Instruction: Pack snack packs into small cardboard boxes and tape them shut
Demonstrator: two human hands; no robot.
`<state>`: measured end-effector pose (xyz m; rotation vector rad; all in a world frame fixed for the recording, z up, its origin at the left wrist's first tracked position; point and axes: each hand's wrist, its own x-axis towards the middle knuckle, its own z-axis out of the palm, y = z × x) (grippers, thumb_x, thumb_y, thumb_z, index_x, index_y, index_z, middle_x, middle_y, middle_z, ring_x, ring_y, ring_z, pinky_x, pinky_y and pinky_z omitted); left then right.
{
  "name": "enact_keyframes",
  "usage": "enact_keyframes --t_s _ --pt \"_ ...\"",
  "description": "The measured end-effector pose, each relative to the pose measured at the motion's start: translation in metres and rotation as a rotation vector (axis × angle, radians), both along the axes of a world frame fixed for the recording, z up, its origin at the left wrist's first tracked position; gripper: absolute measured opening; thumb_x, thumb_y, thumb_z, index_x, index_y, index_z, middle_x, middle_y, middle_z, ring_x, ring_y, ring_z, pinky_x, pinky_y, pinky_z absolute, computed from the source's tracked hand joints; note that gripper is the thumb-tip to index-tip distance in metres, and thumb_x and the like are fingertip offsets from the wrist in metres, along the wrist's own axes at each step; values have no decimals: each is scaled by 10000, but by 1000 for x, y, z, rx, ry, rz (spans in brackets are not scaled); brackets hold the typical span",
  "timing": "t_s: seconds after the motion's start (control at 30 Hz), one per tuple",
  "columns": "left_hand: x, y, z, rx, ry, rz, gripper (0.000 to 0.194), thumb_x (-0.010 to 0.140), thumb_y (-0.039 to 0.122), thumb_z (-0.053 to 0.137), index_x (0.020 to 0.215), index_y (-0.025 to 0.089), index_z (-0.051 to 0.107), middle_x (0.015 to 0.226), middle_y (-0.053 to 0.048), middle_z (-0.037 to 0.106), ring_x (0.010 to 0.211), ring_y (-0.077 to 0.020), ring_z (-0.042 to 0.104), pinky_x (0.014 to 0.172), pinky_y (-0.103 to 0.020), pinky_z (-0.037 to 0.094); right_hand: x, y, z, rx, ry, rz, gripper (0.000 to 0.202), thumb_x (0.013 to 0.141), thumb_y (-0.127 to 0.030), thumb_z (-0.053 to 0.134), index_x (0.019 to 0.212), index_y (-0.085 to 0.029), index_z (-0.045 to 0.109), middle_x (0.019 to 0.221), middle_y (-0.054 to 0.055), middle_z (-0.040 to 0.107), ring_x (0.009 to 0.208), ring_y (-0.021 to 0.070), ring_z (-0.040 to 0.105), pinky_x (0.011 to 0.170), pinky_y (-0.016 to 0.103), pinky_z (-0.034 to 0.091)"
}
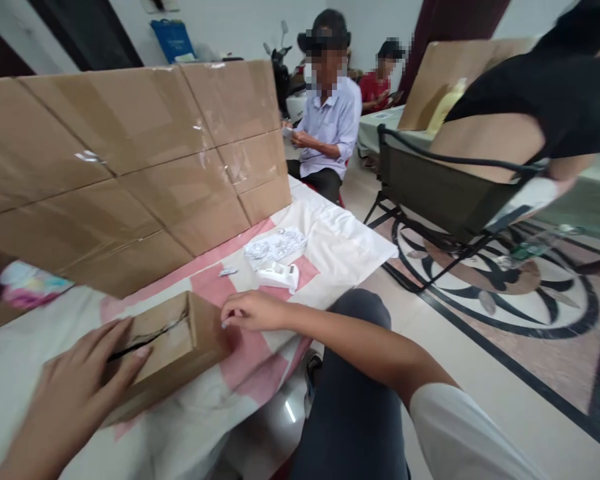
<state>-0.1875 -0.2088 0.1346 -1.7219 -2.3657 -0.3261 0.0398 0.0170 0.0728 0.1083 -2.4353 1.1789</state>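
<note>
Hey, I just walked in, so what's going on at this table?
A person's left hand rests on a small cardboard box, by the dark gap in its top. The right hand is beside the box's other end, fingers curled; contact is unclear. A white object and white bundle lie nearby, untouched.

two near hands (87, 373) (253, 312), one small carton (173, 377), three other people (335, 123) (374, 92) (525, 100) show.
</note>
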Motion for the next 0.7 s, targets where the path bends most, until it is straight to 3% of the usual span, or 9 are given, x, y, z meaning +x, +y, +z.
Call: enact_keyframes --t_s 0.17,0.5,0.7 --pt "11 -4 11 -21 -49 -102 608 958 656 355 1377 240 498 1435 -135 560 1319 -350 512 1072 -521 395 -3 -1 -3 -48 -5 7 54 929 -203 641 892 -163 642 917 19 634 732 125 550 712 244 411" --pt "18 -2 17 -58 -76 -58 571 979 585 381 1392 209 501 1437 -136 554 1327 -341 490 1073 -503 377 -9 -15 -4 -195 -13 141 56 903 -177 678 858 -145 670 871 20 641 769 129 589 727 239 428" --pt "21 -2 18 -38 -82 -68 584 971 593 390 1394 210 513 1447 -126 543 1313 -349 497 1083 -505 370 -12 -22 -5 -48 -29 57 69 909 -181 669 844 -166 649 887 10 671 771 129 589 710 239 386"
